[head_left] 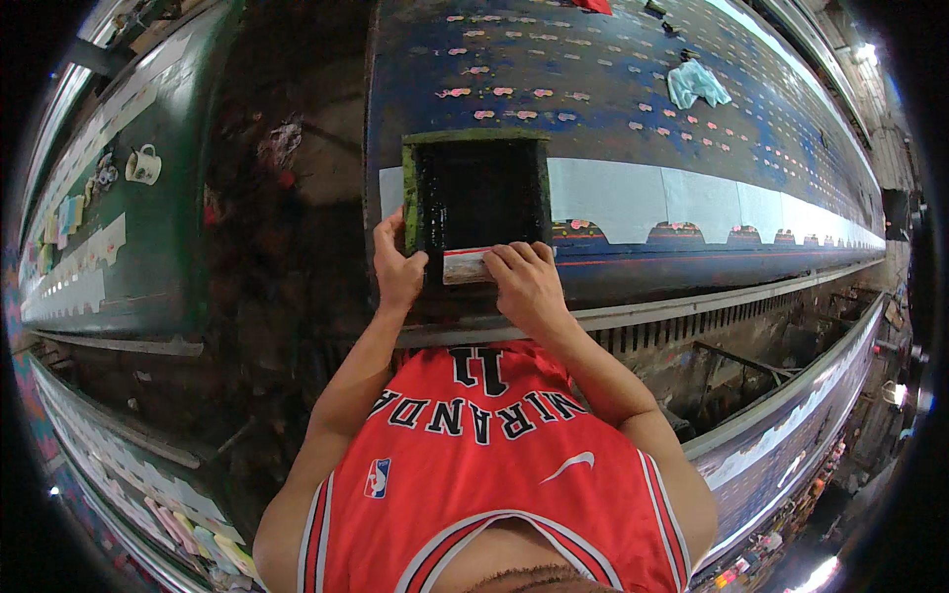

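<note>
White, red-edged flat bar [467,266] juts leftward from the right hand [529,289], whose curled fingers I see, remotely, gripping its end. The left hand [399,272] clasps the green-edged, black rectangular frame [410,183], extending ahead of both hands' fingers.

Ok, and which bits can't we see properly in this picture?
All in the head view:
- The patch of printing table under the green-edged screen frame: hidden by the frame.
- Part of the squeegee: covered by the right grip.
- The red thing at the top: cut off by the picture's edge, so I can't tell what it is.
- The mug's markings: too small.
</note>
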Demonstrator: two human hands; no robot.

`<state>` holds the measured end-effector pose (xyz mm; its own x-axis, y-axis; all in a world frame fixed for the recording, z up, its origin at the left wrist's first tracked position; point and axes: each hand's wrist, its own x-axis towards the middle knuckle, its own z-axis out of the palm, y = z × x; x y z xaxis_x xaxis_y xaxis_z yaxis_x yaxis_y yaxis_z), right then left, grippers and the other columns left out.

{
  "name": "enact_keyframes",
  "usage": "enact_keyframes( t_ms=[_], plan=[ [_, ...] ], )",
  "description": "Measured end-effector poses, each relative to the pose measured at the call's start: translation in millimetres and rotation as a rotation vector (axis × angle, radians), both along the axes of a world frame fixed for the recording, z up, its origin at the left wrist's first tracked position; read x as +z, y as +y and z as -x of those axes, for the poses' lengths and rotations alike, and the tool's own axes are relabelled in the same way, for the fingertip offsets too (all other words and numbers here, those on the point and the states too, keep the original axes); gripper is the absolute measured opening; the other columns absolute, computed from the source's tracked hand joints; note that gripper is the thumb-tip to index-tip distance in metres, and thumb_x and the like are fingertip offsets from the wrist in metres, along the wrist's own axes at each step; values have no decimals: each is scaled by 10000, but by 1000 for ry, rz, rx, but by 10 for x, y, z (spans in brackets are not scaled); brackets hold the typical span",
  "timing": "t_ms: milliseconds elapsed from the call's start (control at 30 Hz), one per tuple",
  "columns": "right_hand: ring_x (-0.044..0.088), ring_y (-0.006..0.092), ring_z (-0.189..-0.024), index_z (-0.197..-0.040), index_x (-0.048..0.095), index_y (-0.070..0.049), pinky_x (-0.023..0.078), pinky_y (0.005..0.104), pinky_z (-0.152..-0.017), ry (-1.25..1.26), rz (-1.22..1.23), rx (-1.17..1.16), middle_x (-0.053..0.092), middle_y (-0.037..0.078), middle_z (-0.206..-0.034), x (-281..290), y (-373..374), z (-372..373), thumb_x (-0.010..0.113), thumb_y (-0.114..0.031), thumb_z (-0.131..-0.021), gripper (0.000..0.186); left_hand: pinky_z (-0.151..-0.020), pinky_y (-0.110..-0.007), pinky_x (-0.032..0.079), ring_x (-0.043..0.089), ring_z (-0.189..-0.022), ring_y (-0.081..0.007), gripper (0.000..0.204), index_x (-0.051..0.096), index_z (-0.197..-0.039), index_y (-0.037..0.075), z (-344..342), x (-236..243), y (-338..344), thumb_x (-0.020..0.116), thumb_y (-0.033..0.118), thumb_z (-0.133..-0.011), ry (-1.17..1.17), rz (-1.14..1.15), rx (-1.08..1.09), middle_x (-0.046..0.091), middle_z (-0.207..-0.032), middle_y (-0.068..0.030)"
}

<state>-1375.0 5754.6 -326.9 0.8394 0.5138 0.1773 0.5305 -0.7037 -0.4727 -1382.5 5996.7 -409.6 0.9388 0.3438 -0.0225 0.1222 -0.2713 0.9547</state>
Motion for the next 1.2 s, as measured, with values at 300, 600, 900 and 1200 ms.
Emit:
enact_keyframes(
  t_ms=[300, 600, 900, 1200],
  plan=[
    [633, 298, -1205, -1203, 685, -66, 458, 511, -1067, 37, -15, -84, 705, 79, -1269, 155, -527, -21, 728, -5, -772, 437, -1296, -433, 316, 472, -1493, -323, 773, 408, -1504, -51, -4, 182, -597, 612, -103, -760, -144, 162, -18, 495, -1562, -219],
    [645, 342, -1181, -1164, 707, -46, 495, 495, -1062, 46, -39, -137, 724, 105, -1219, 122, -1829, -222, 750, -4, -791, 377, -1305, -461, 310, 450, -1510, -322, 771, 406, -1504, -34, -165, -4, -1947, 662, -77, -778, -212, 144, -80, 466, -1599, -222],
    [645, 356, -1191, -1170, 698, -21, 494, 501, -1063, 71, -28, -99, 720, 135, -1226, 27, -2624, -347, 760, -34, -772, 403, -1312, -453, 292, 447, -1512, -323, 762, 402, -1505, -37, -262, -35, -2785, 641, -59, -781, -144, 151, -62, 476, -1580, -220],
    [667, 363, -1087, -1033, 711, -37, 525, 483, -963, 207, -18, 18, 733, 126, -1108, 86, -2757, -587, 764, -45, -823, 216, -1305, -450, 300, 459, -1506, -335, 727, 411, -1462, -35, -325, -104, -2787, 629, -55, -769, -47, 133, -51, 491, -1558, -233]
  ],
)
